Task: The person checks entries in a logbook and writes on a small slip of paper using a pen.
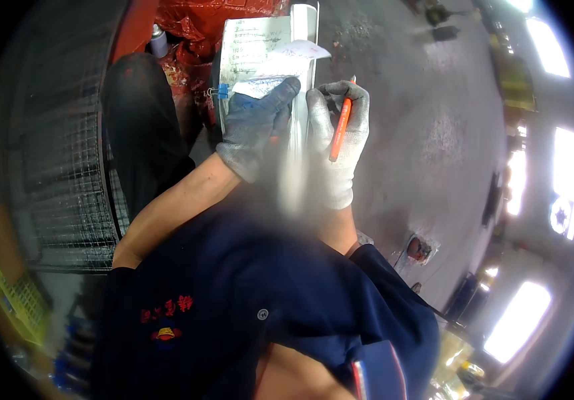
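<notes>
My left hand (250,133), in a dark-stained grey glove, grips an open notebook (235,43) with handwritten lines. Its thumb lies over a loose paper slip (260,87) on the pages, and another curled slip (297,55) rises above it. A blue binder clip (222,91) sits at the notebook's left edge. Just right of the notebook, my right hand (358,130), in a whitish glove, is closed around an orange pen (341,130). The pen's tip points up and away from the pages. A pale blur hides the notebook's lower end.
A dark-trousered leg (137,113) is beside the notebook at left, near a wire mesh panel (60,200). Red plastic sheeting (200,23) and a spray can (159,41) are at the top. A small reddish object (419,249) lies on the grey floor (427,147); a yellow-green crate (19,307) stands lower left.
</notes>
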The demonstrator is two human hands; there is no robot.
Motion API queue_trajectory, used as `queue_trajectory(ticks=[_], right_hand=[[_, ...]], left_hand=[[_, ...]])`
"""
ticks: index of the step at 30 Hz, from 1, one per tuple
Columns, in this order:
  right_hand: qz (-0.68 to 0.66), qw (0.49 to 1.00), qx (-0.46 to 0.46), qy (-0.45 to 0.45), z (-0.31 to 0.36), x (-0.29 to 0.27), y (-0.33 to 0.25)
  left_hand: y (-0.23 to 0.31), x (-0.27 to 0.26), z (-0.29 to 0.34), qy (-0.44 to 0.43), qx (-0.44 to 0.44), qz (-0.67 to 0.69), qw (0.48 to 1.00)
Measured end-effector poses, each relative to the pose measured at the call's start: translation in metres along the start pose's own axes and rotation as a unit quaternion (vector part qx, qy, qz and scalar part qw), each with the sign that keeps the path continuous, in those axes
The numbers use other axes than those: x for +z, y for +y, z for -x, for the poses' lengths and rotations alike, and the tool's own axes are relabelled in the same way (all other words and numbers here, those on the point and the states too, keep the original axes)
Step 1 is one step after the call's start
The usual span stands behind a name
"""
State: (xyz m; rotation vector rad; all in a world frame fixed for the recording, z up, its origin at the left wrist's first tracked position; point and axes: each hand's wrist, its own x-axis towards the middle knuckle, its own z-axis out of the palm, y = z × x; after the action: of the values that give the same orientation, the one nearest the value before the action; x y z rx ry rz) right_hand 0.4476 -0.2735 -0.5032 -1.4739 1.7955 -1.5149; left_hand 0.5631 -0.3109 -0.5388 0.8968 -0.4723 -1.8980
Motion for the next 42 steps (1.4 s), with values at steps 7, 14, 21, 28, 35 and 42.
queue_trajectory(ticks=[7, 14, 21, 28, 35, 42], right_hand=[[-0.037, 0.999, -0.012, -0.001, -0.001, -0.003, -0.007], [-0.250, 0.956, 0.130, -0.076, -0.003, -0.014, -0.011], [-0.101, 0.990, 0.049, -0.086, -0.002, 0.001, -0.008], [-0.096, 0.991, 0.026, -0.086, 0.001, 0.002, -0.006], [-0.152, 0.980, 0.080, -0.101, -0.002, -0.002, -0.012], [-0.150, 0.982, 0.070, -0.090, -0.002, -0.005, -0.012]], left_hand=[[-0.005, -0.007, -0.008, 0.004, 0.014, 0.025, 1.000], [-0.009, -0.007, -0.011, 0.025, 0.084, 0.022, 0.996], [0.009, -0.017, 0.002, 0.017, 0.017, -0.059, 0.998], [0.018, -0.012, 0.013, 0.066, 0.023, -0.103, 0.992], [0.008, -0.014, 0.009, 0.032, 0.012, -0.056, 0.998], [0.012, -0.004, 0.012, 0.007, 0.028, -0.077, 0.997]])
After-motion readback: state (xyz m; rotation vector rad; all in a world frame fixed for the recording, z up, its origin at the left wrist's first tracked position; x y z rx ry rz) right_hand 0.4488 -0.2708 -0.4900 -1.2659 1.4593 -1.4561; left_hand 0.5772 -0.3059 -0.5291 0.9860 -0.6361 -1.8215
